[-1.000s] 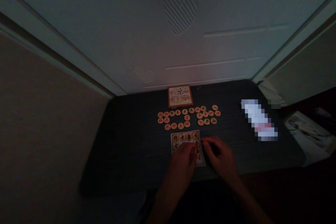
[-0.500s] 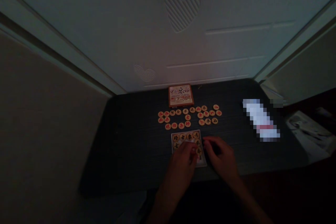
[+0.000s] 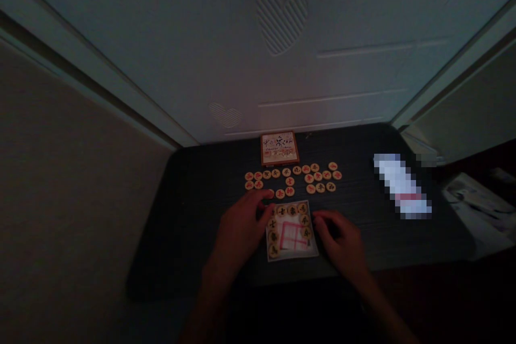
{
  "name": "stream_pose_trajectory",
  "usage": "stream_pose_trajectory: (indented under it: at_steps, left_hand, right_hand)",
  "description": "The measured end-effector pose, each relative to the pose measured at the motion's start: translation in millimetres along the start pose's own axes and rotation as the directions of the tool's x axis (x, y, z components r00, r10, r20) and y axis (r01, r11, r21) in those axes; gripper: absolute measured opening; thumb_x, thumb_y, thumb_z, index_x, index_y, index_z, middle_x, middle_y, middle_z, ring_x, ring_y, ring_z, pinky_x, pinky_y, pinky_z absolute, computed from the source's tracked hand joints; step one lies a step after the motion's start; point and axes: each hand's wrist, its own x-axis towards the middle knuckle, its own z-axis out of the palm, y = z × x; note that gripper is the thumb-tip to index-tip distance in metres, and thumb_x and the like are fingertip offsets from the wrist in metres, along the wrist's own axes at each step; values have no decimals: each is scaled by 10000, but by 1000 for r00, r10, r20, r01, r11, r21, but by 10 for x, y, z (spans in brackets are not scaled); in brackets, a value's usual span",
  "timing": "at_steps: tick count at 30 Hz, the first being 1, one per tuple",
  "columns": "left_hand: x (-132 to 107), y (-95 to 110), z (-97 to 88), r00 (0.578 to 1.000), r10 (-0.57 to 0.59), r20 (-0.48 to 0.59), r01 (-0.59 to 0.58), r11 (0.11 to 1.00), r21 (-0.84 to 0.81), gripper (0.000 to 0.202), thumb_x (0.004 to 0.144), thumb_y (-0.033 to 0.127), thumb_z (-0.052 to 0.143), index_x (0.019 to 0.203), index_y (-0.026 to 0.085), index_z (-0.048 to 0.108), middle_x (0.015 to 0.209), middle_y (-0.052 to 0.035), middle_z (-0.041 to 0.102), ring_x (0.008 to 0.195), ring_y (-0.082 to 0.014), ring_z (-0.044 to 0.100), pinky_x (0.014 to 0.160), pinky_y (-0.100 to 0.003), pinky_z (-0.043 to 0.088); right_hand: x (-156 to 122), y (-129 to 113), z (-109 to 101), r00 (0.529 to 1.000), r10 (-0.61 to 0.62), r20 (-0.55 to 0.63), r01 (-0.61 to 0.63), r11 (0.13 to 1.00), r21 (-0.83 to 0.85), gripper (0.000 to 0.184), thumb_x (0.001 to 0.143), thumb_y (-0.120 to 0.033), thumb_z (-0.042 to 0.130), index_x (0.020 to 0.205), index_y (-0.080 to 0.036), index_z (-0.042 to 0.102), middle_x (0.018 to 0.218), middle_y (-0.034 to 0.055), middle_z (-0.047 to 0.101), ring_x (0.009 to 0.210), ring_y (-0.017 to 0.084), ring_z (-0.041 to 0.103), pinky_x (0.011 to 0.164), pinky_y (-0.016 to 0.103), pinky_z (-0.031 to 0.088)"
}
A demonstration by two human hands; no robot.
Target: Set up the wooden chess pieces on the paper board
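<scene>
My left hand [image 3: 239, 223] reaches over the left edge of a square box tray [image 3: 293, 257]. Its index fingertip meets a xiangqi piece [image 3: 271, 194] in the front row, and the thumb hangs lower, apart from it. Round wooden xiangqi pieces with black characters line the tray's left, back and right sides, around a white paper with pink lines [image 3: 293, 236]. Beside the tray's right edge rests my right hand [image 3: 341, 236], its fingers curled and thumb close to them. Whatever those fingertips pinch, if anything, is hidden.
Several more xiangqi pieces [image 3: 317, 177], red and black, lie in loose rows behind the tray. The Chinese chess box lid [image 3: 279, 149] is near the white heart-patterned panel [image 3: 282, 80]. A blurred white object [image 3: 401, 185] lies right on the dark table [image 3: 193, 199].
My left hand has moved away from the tray's right-hand pieces, left and back to the front row of loose pieces. My right hand stays beside the tray.
</scene>
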Motion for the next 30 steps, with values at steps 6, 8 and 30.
stream_pose_trajectory:
  at_steps: [6,8,30]
  left_hand:
    - [545,-77,47,998,56,8,-57,983,175,196,948,285,607,1135,249,652,1100,-13,720,819,-156,683,766,-291,515]
    - [651,-60,114,998,62,8,-63,974,218,185,950,287,607,1126,258,656,1140,-15,711,876,-171,689,762,-289,510]
    - [800,-70,289,999,31,17,-35,949,312,159,949,254,590,1084,254,673,1135,-23,743,968,-211,702,794,-308,519]
  right_hand:
    - [-2,-2,5,1000,-22,-22,21,1000,-11,217,962,-364,580,1027,-237,744,939,61,773,841,214,722,723,305,572]
    - [-3,2,9,1000,-20,-19,20,1000,-11,215,964,-356,576,1036,-239,741,937,59,774,841,213,722,721,304,571]
    - [-10,-13,11,1000,30,7,-30,999,29,188,971,-330,585,1029,-243,741,949,40,766,860,193,717,742,277,547]
